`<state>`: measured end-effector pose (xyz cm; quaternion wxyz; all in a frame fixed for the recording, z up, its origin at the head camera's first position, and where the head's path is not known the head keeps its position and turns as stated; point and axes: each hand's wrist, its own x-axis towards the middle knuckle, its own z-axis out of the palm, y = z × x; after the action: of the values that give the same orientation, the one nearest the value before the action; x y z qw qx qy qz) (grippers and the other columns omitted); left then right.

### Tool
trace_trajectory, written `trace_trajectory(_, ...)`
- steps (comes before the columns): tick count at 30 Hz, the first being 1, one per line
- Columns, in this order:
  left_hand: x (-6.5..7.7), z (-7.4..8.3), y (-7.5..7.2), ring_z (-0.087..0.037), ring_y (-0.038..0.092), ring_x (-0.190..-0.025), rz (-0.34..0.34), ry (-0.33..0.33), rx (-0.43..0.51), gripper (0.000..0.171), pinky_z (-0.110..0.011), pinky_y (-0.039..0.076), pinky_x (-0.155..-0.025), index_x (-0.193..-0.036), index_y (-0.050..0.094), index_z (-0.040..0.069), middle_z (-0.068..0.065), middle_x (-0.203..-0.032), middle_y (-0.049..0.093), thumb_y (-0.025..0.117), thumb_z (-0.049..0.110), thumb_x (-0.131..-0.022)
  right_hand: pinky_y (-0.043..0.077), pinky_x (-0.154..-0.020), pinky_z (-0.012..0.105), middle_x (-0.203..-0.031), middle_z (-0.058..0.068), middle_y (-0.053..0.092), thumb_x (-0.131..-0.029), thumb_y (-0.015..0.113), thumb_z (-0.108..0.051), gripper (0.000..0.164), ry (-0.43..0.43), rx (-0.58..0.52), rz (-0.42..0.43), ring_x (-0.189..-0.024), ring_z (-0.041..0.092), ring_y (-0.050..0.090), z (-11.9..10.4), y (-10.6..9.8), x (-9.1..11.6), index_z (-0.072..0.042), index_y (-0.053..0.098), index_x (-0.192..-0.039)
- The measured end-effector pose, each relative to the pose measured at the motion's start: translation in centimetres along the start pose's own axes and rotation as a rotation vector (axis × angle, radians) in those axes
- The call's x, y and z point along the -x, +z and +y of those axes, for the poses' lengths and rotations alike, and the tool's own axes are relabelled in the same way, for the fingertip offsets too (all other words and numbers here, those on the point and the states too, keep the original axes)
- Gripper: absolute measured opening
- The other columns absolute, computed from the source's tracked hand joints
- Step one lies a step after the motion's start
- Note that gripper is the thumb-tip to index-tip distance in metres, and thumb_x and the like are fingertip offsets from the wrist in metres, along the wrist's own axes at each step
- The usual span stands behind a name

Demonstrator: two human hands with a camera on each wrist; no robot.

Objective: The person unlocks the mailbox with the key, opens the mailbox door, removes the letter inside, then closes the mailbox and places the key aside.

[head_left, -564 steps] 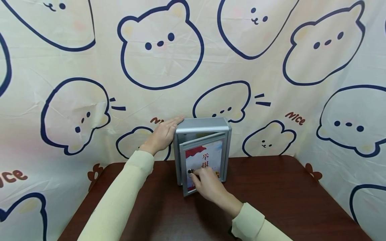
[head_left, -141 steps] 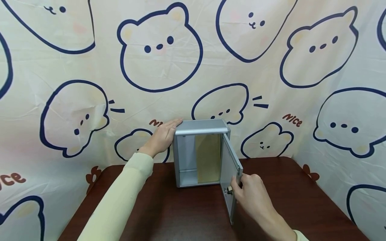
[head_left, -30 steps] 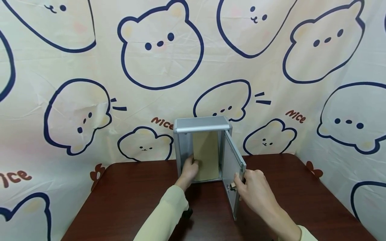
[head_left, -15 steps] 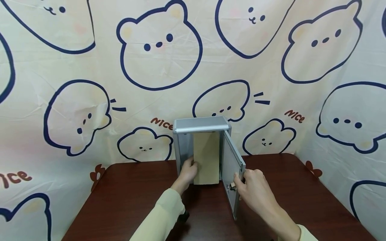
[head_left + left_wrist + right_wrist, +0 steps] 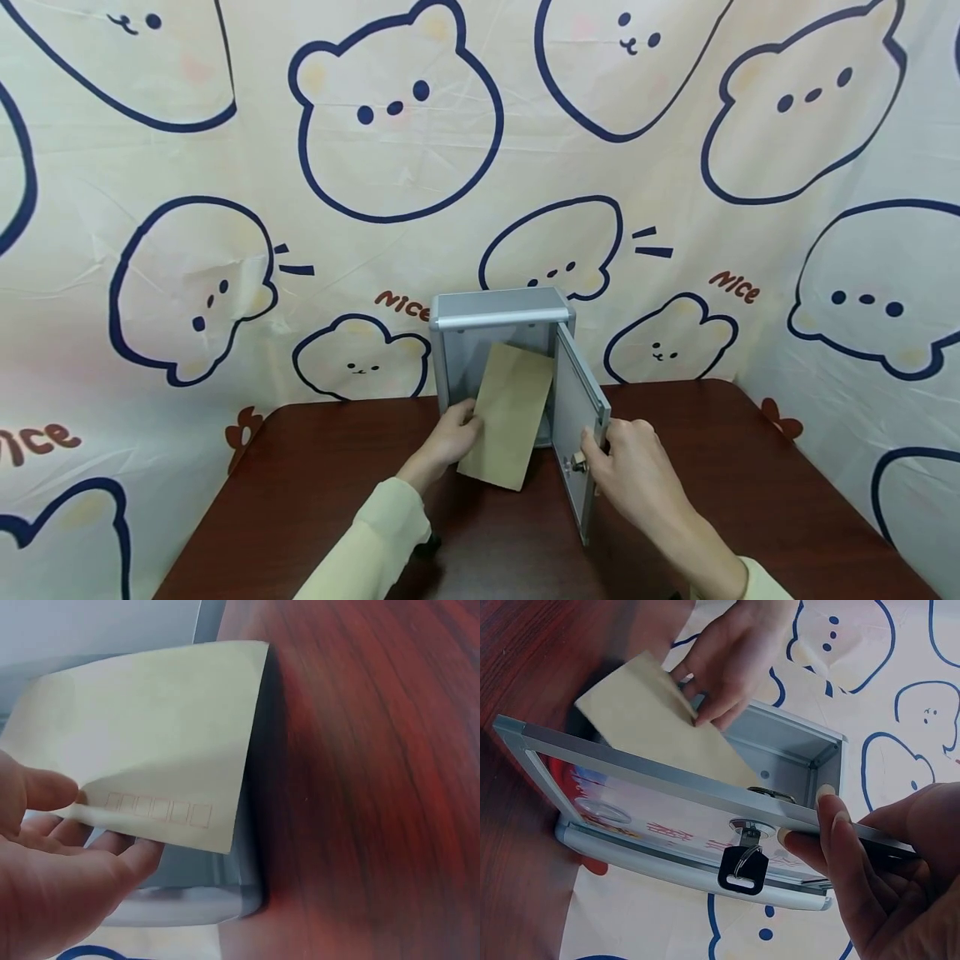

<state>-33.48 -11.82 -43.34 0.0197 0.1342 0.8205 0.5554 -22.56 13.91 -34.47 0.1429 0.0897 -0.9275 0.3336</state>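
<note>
A brown paper envelope (image 5: 512, 417) leans out of a silver metal box (image 5: 501, 308), tilted, its lower end past the box's front opening. My left hand (image 5: 448, 440) pinches its left edge between thumb and fingers. Small red postcode squares show on the envelope (image 5: 157, 720) in the left wrist view. The box's hinged door (image 5: 576, 408) stands swung out to the right. My right hand (image 5: 645, 475) grips the door's free edge near the lock. A black-headed key (image 5: 742, 870) sits in the lock on the door's printed outer face, in the right wrist view.
The box stands upright on a dark reddish-brown table (image 5: 337, 475), near its back edge. Behind it hangs a pale cloth (image 5: 390, 167) printed with blue-outlined bear faces, which also covers the sides.
The door, nearly closed in the oldest frame, swung wide. My left hand left the box's top, took hold of the envelope inside and drew it forward, tilting it. My right hand keeps the door's edge.
</note>
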Motion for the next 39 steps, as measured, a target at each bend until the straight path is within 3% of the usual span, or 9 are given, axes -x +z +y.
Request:
trace_trajectory(10, 1.4, 0.4, -1.2, -0.023, 0.062, -0.097, -0.099, 0.019, -0.045, 0.024, -0.036, 0.052, -0.08, -0.122, 0.06, -0.001, -0.017, -0.116, 0.068, 0.043, 0.004, -0.106, 0.038, -0.039, 0.024, -0.044, -0.005, 0.047, -0.099, 0.059, -0.015, 0.046, 0.001, 0.021, 0.009, -0.039, 0.009, 0.046, -0.1, 0.1, 0.0, -0.012, 0.056, -0.053)
trace_trajectory(16, 2.2, 0.6, -2.1, -0.027, 0.064, -0.108, -0.164, 0.015, -0.071, 0.032, -0.046, 0.054, -0.091, -0.135, 0.057, -0.003, -0.018, -0.124, 0.066, 0.043, 0.005, -0.107, 0.04, -0.04, 0.025, -0.044, -0.005, 0.049, -0.099, 0.059, -0.016, 0.047, 0.017, 0.023, 0.005, -0.039, 0.01, 0.048, -0.2, 0.1, 0.1, -0.012, 0.055, -0.052)
trace_trajectory(21, 2.4, 0.8, -3.0, -0.023, 0.065, -0.1, -0.201, 0.03, -0.109, 0.029, -0.041, 0.056, -0.085, -0.13, 0.059, -0.003, -0.014, -0.115, 0.067, 0.045, 0.005, -0.106, 0.04, -0.04, 0.025, -0.043, -0.005, 0.049, -0.099, 0.059, -0.015, 0.048, 0.026, 0.017, 0.002, -0.039, 0.011, 0.05, -0.2, 0.1, 0.1, -0.011, 0.056, -0.052)
trace_trajectory(25, 2.3, 0.9, -3.7, -0.017, 0.055, -0.079, -0.224, 0.056, -0.155, 0.013, -0.032, 0.047, -0.068, -0.101, 0.058, -0.001, -0.006, -0.092, 0.06, 0.047, 0.005, -0.106, 0.039, -0.039, 0.025, -0.043, -0.005, 0.05, -0.099, 0.058, -0.014, 0.046, 0.016, 0.012, 0.001, -0.038, 0.009, 0.05, -0.3, 0.0, 0.1, -0.011, 0.056, -0.053)
trace_trajectory(29, 2.3, 1.1, -4.1, -0.016, 0.043, -0.069, -0.248, 0.078, -0.223, 0.022, -0.03, 0.037, -0.063, -0.085, 0.044, 0.002, -0.003, -0.079, 0.045, 0.048, 0.004, -0.106, 0.038, -0.038, 0.025, -0.043, -0.005, 0.05, -0.099, 0.058, -0.013, 0.046, 0.013, 0.006, -0.003, -0.037, 0.007, 0.05, -0.3, 0.0, 0.1, -0.011, 0.055, -0.054)
trace_trajectory(35, 2.5, 1.6, -4.8, -0.017, 0.046, -0.072, -0.265, 0.114, -0.339, 0.014, -0.03, 0.038, -0.065, -0.093, 0.058, 0.002, -0.003, -0.082, 0.049, 0.049, 0.001, -0.103, 0.037, -0.038, 0.024, -0.043, -0.006, 0.05, -0.1, 0.058, -0.014, 0.046, 0.015, -0.003, -0.009, -0.038, 0.008, 0.051, -0.3, 0.0, 0.1, -0.011, 0.055, -0.054)
trace_trajectory(39, 2.7, 1.6, -5.0, -0.018, 0.049, -0.077, -0.296, 0.154, -0.399, 0.018, -0.032, 0.041, -0.069, -0.105, 0.066, 0.004, -0.006, -0.089, 0.058, 0.049, -0.002, -0.102, 0.037, -0.038, 0.024, -0.043, -0.006, 0.051, -0.1, 0.057, -0.014, 0.045, 0.022, -0.005, -0.01, -0.038, 0.008, 0.051, -0.3, 0.0, 0.1, -0.011, 0.057, -0.055)
